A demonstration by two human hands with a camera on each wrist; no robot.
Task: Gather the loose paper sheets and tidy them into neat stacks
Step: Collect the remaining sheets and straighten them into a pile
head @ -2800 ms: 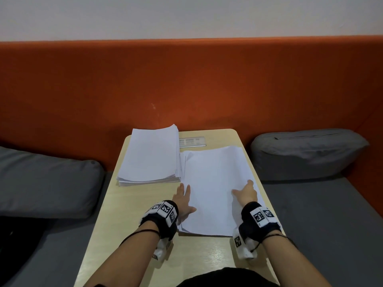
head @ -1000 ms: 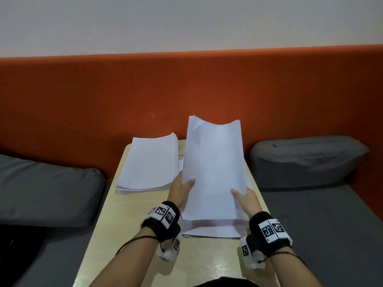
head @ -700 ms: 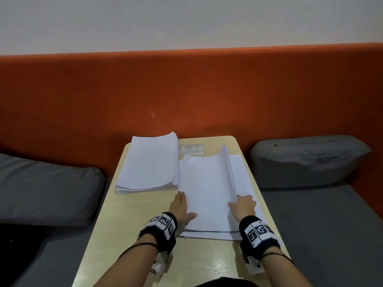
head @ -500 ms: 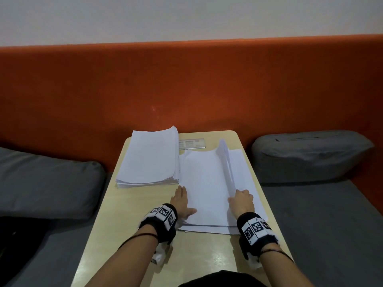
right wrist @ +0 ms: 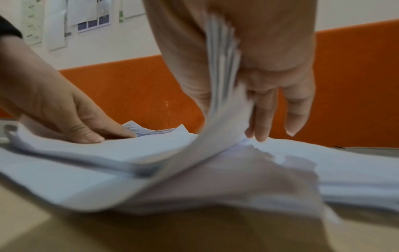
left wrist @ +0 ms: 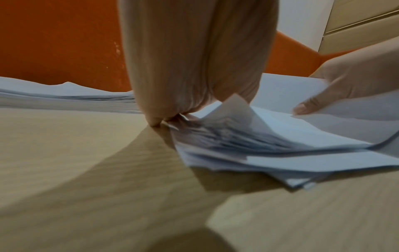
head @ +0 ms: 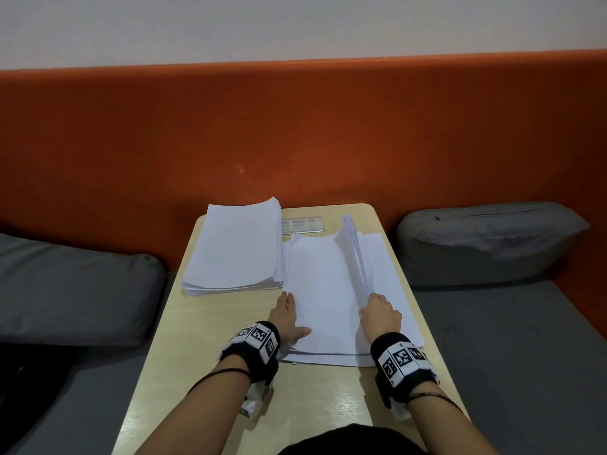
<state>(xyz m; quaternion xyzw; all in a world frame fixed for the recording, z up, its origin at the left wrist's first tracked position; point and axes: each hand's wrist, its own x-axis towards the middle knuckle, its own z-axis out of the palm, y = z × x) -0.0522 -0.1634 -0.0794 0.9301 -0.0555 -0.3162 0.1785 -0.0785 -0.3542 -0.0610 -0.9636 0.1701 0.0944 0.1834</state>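
A neat stack of white sheets (head: pixel 236 251) lies at the table's back left. To its right lies a looser pile of sheets (head: pixel 322 290), its edges fanned in the left wrist view (left wrist: pixel 270 145). My left hand (head: pixel 287 318) lies with straight fingers along the pile's left edge, thumb on top (right wrist: pixel 64 110). My right hand (head: pixel 379 311) grips the right edge of the upper sheets (right wrist: pixel 224 85), thumb on one side and fingers on the other. That edge stands raised above the lower sheets (head: pixel 387 274), which stay flat on the table.
The narrow wooden table (head: pixel 213 356) butts against an orange padded backrest (head: pixel 295 133). A small label plate (head: pixel 302 223) sits at the table's far edge. Grey cushions lie on the left (head: pixel 75 290) and on the right (head: pixel 486 241).
A second ago both hands held the bundle upright; it now lies back on the pile. The right hand has taken the upper sheets' right edge and raised it. The left hand stays at the left edge.
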